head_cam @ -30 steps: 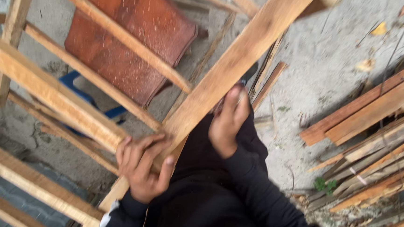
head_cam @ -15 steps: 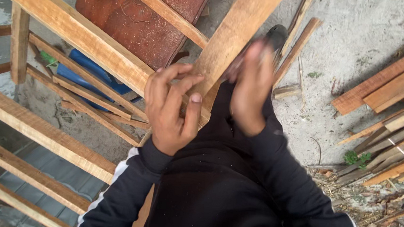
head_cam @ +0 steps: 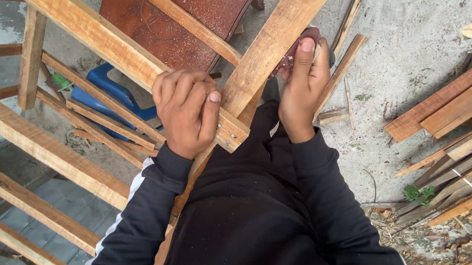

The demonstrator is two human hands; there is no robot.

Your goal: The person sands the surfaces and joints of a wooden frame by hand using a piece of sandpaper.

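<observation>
A person in black sleeves worked over a wooden frame [head_cam: 54, 154] of crossing slats, standing on a concrete floor [head_cam: 410, 56], the largest thing in view. A wide plank [head_cam: 271, 47] ran up the middle of the picture and met a long rail [head_cam: 89, 31] at a joint near the centre, where two small nail or screw heads showed in the rail's cut end. The left hand [head_cam: 185, 113] lay curled over that joint, fingers pressed together around the rail's edge, thumb down along its face. The right hand [head_cam: 305, 79] sat higher, just beside the plank's right edge, its grip closed around something small and dark (too hidden to name). Behind the frame lay one reddish-brown panel [head_cam: 177, 20] and one blue plastic object [head_cam: 110, 95].

Judged from this moment, the joint looked the weak point: the left hand's fingers sat right at the crossing, and a slip of the plank against the rail could pinch them. Rough sawn edges could also give splinters to bare hands, and the loose offcuts near the feet could trip a step backwards.

Counted: one frame showing about eight slats, one plank, one panel, one blue object, two hands, and a pile of scrap wood [head_cam: 452, 162] at the right holding a dozen or more pieces (too tangled for an exact count).
</observation>
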